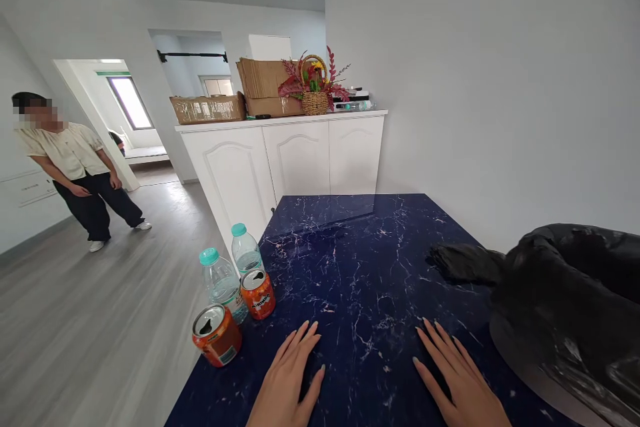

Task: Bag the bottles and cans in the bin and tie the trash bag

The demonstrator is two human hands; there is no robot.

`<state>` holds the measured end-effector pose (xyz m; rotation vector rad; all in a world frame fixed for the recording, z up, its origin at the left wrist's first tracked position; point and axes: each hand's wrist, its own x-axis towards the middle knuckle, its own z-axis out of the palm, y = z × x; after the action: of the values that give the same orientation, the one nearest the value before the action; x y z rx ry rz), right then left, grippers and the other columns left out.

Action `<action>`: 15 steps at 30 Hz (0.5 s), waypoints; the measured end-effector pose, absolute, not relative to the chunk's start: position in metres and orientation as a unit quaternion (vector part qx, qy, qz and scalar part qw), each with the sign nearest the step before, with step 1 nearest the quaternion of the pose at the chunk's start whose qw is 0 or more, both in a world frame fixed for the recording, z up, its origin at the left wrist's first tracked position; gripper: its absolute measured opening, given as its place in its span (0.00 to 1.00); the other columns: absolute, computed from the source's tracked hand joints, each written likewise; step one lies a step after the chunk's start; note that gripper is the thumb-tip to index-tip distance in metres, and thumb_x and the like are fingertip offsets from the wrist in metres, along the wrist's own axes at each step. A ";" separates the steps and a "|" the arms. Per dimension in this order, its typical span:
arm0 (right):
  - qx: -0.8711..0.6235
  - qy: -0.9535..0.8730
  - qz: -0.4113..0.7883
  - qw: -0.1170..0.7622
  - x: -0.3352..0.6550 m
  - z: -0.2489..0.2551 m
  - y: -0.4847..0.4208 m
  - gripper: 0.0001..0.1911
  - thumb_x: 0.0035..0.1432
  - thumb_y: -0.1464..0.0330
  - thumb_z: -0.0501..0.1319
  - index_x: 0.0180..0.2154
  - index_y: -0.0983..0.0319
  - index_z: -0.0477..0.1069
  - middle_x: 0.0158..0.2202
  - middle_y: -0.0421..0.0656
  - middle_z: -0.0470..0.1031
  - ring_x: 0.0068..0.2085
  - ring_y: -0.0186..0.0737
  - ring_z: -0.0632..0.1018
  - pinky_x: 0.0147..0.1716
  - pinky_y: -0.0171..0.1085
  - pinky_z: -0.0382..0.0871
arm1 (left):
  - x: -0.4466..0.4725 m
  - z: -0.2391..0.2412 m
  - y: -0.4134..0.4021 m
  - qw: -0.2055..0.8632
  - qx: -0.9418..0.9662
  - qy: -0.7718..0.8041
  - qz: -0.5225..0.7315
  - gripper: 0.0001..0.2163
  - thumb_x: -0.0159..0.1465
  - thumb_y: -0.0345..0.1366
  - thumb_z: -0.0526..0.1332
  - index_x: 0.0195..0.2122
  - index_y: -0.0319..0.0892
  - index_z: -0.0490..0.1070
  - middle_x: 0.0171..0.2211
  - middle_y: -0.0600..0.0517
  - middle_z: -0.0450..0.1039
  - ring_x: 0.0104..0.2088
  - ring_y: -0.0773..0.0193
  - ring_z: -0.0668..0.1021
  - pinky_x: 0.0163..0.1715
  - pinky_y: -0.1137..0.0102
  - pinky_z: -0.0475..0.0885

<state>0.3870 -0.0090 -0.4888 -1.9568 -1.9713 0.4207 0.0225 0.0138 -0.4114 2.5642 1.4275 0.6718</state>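
My left hand (287, 380) lies flat and open on the dark blue marbled table (350, 260), fingers stretched forward. My right hand (457, 377) rests the same way a little to the right, also open and holding nothing. To the left of my left hand stand two opened orange drink cans (217, 335) (258, 293) near the table's left edge. Behind them are two clear water bottles with teal caps (223, 280) (245, 250). A black plastic bag (565, 300) lies on the table just right of my right hand.
A white cabinet (295, 153) stands beyond the table, carrying cardboard boxes (207, 109) and a wicker flower basket (315, 90). A person (75, 167) in a light shirt and dark trousers stands on the grey floor at the left. A white wall runs along the right.
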 end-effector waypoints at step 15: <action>-0.662 -0.708 0.107 0.221 0.390 -0.497 -0.010 0.34 0.74 0.46 0.51 0.75 0.47 0.56 0.76 0.35 0.55 0.75 0.57 0.59 0.72 0.63 0.58 | 0.022 -0.414 0.014 0.066 0.847 0.483 0.213 0.26 0.76 0.41 0.58 0.74 0.59 0.57 0.73 0.52 0.63 0.71 0.48 0.68 0.65 0.45 0.74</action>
<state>0.3895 -0.0103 -0.4971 -1.8287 -1.9582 0.2962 0.0217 0.0136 -0.4137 2.5541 1.4550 0.6416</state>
